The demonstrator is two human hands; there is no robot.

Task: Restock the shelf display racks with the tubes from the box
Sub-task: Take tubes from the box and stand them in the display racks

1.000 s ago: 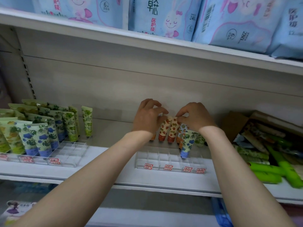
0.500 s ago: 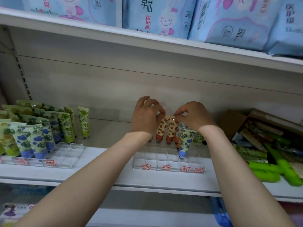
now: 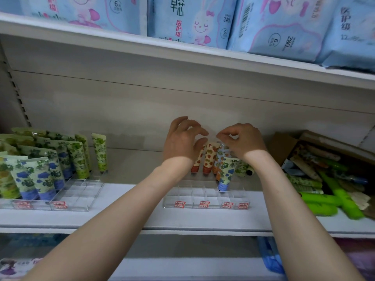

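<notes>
A clear divided rack (image 3: 205, 197) sits mid-shelf with red strawberry-print tubes (image 3: 209, 159) standing at its back and a blue-flower tube (image 3: 226, 173) in front of them. My left hand (image 3: 182, 140) hovers over the strawberry tubes with fingers loosely curved and spread, thumb by a tube top. My right hand (image 3: 243, 142) is just right of it, thumb and forefinger tips meeting right above the tube tops; whether they pinch one is unclear. The cardboard box (image 3: 284, 147) at the right holds several loose tubes (image 3: 334, 199).
A second clear rack (image 3: 77, 195) at the left holds several green and blue floral tubes (image 3: 40, 175), its right slots bare. The upper shelf (image 3: 182, 51) overhangs closely, stacked with blue packs (image 3: 182, 17). Red price labels line both rack fronts.
Both hands have lifted slightly off the tube tops they were pressing together on. My left fingers have spread apart. The tubes stay standing in the rack.
</notes>
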